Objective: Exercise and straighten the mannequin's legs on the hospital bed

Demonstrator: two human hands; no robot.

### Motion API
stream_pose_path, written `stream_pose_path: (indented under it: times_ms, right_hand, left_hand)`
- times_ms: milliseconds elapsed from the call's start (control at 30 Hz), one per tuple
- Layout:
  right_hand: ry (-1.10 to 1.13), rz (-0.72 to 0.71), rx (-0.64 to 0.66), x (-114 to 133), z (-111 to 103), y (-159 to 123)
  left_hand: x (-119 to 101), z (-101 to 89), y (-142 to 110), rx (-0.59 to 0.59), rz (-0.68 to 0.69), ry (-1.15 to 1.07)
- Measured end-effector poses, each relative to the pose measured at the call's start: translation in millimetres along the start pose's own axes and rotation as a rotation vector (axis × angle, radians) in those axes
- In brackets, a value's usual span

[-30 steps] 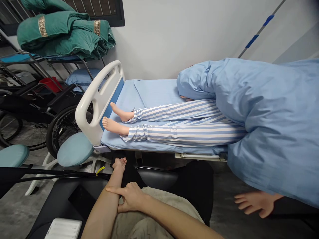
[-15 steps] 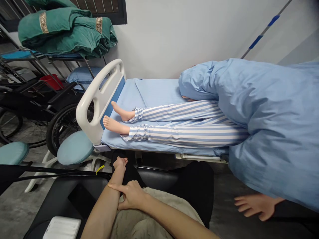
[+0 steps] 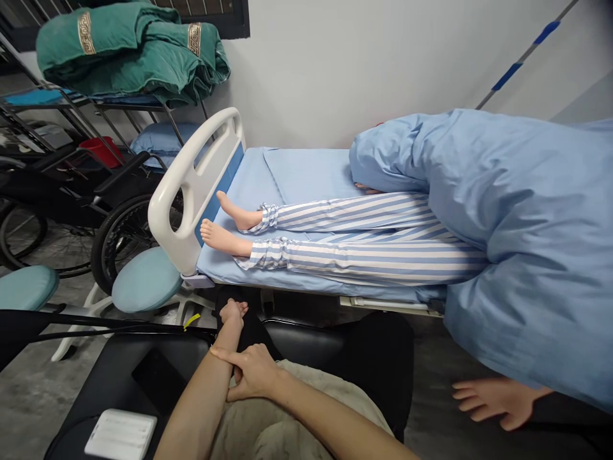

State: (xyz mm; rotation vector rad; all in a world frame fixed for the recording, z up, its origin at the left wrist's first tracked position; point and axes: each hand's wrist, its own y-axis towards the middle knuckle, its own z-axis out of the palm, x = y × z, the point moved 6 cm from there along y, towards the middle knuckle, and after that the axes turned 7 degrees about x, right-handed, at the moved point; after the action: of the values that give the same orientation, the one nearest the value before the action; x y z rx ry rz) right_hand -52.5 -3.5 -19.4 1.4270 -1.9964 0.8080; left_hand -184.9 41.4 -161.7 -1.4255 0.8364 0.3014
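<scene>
My left hand (image 3: 234,310) rests palm up over my dark-trousered leg, its fingers loosely bent and holding nothing. Across my left forearm (image 3: 204,386) lies my right hand (image 3: 256,370), with the index fingertip on the skin below the wrist. Its thumb is stretched out apart from that finger, and the other fingers are bent. In front of me is a bed (image 3: 306,163) with light blue sheets. On it lie two legs in striped trousers (image 3: 364,262) with bare feet (image 3: 225,237). Puffy blue fabric (image 3: 531,236) hides the rest of that figure.
A white footboard (image 3: 175,211) closes the bed's left end. Beyond it stand a wheelchair (image 3: 129,236), a round stool (image 3: 146,281) and a rack with green bedding (image 3: 134,64). A phone (image 3: 158,380) and a white box (image 3: 122,434) lie beside me. A spread hand (image 3: 500,401) shows below the blue fabric.
The view has shifted slightly, so the bed and the blue fabric sit a little further right. My two hands keep the same pose.
</scene>
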Motion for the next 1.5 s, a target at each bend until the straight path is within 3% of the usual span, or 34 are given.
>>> stream_pose_path:
  times_ms: [433,633,1000,1200,1300,1500]
  right_hand:
    - [-0.034,0.068,0.013,-13.4,2.4,2.3]
    - [-0.013,0.067,-0.007,-20.8,8.4,2.4]
    - [0.004,0.024,-0.056,-22.5,13.5,2.7]
    - [0.057,0.034,-0.034,-17.7,8.3,0.8]
    - [0.304,0.026,-0.027,-12.2,5.7,-4.6]
    - [1.580,0.226,-0.055,8.0,10.9,-29.4]
  left_hand:
    - [-3.0,1.9,-7.7,-0.012,0.244,0.346]
    - [-1.4,5.3,-8.4,0.036,0.325,0.534]
    - [-0.9,13.6,-14.2,0.127,0.274,0.474]
    - [1.2,17.1,-12.4,0.132,0.130,0.282]
    - [-1.1,20.7,-13.6,0.137,0.013,0.170]
    - [-13.8,43.3,-21.5,0.152,-0.170,-0.094]
